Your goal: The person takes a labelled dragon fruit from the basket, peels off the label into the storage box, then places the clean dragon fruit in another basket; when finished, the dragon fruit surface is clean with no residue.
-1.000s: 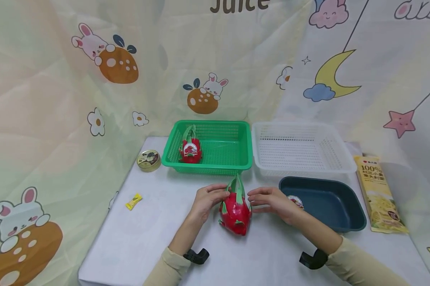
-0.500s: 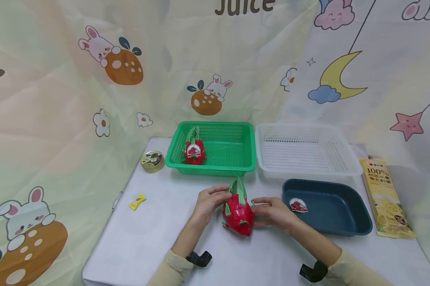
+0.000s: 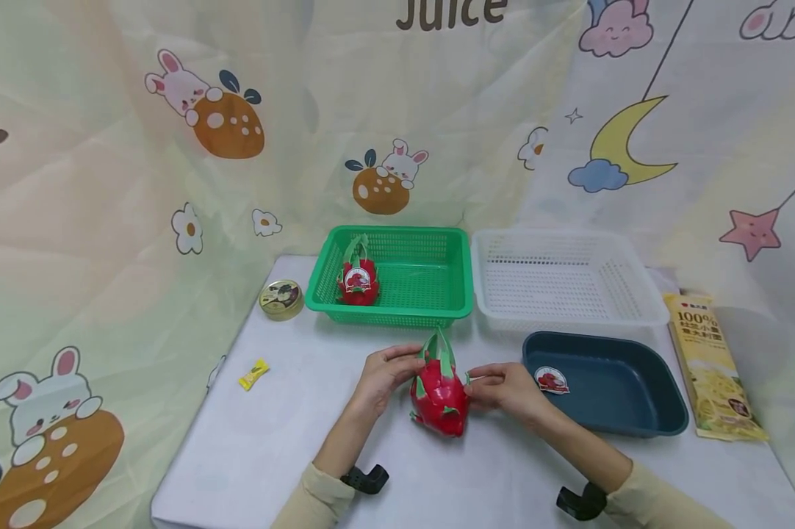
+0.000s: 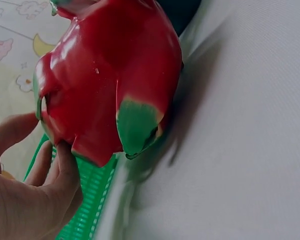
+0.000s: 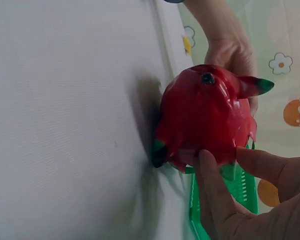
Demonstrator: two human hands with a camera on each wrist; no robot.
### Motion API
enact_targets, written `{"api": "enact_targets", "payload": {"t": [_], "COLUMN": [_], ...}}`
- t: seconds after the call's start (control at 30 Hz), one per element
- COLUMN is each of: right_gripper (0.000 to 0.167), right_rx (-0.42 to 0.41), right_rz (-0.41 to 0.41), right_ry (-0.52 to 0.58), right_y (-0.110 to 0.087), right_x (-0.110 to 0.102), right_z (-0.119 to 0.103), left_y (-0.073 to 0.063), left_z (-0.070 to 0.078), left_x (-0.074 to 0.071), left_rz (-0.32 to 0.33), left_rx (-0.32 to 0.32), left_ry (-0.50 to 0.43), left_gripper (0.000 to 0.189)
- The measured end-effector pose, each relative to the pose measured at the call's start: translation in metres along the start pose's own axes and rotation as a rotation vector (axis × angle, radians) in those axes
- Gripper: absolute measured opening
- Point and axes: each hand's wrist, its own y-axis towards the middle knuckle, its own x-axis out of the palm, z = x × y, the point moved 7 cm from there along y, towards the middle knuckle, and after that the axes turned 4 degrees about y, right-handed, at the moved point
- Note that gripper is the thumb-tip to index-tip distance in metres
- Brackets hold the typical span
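Note:
A red dragon fruit (image 3: 439,400) with green leaf tips lies on the white tablecloth, its long green leaves pointing away from me. My left hand (image 3: 386,375) pinches its left side near the base of the leaves. On the opposite side, my right hand (image 3: 503,389) pinches the fruit's edge with thumb and fingers. The left wrist view shows thumb and fingertips of the left hand (image 4: 35,195) at the fruit's leafy end. In the right wrist view, the right hand's fingers (image 5: 215,185) touch the red skin. A second dragon fruit (image 3: 358,279) with a round label stands in the green basket (image 3: 430,316).
Right of the green basket stands a white basket (image 3: 569,323). A dark blue tray (image 3: 625,397) holds a loose round sticker (image 3: 552,380). A yellow pasta packet (image 3: 715,371) lies at the right edge. On the left are a round tin (image 3: 281,300) and a small yellow packet (image 3: 254,374).
My right hand has moved in from a short distance to grip the dragon fruit's right side. The left hand stays on the fruit. The head view has shifted slightly.

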Motion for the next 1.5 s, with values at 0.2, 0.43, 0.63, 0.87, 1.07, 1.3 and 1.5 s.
{"api": "enact_targets", "payload": {"t": [0.2,0.43,0.63,0.87,1.07,1.3,1.5], "right_gripper": [0.051,0.053,0.049,0.046,0.049,0.052,0.050], "right_rx": [0.010,0.034,0.063,0.034,0.019,-0.007,-0.049], "right_rz": [0.065,0.090,0.110,0.057,0.038,0.012,-0.017], "right_ry": [-0.005,0.040,0.018,-0.022,-0.019,0.001,0.009], "right_y": [-0.001,0.001,-0.001,-0.002,-0.007,-0.019,-0.028], "right_x": [0.000,0.000,-0.002,-0.006,-0.011,-0.024,-0.045], "right_z": [-0.002,0.003,0.006,0.008,0.003,-0.015,-0.031], "left_y": [0.000,-0.003,-0.005,-0.002,0.003,0.008,0.012], "left_z": [-0.003,-0.005,-0.004,0.002,0.003,0.006,0.007], "left_x": [-0.001,-0.004,-0.007,-0.007,-0.008,-0.004,0.005], "left_rz": [-0.015,-0.030,-0.026,-0.028,-0.006,0.005,-0.017], "left_rx": [-0.004,-0.010,-0.020,-0.018,-0.018,-0.043,-0.034], "left_ry": [-0.007,0.012,-0.005,-0.058,-0.072,-0.080,-0.106], "left_gripper": [0.038,0.036,0.037,0.035,0.036,0.035,0.037]}}
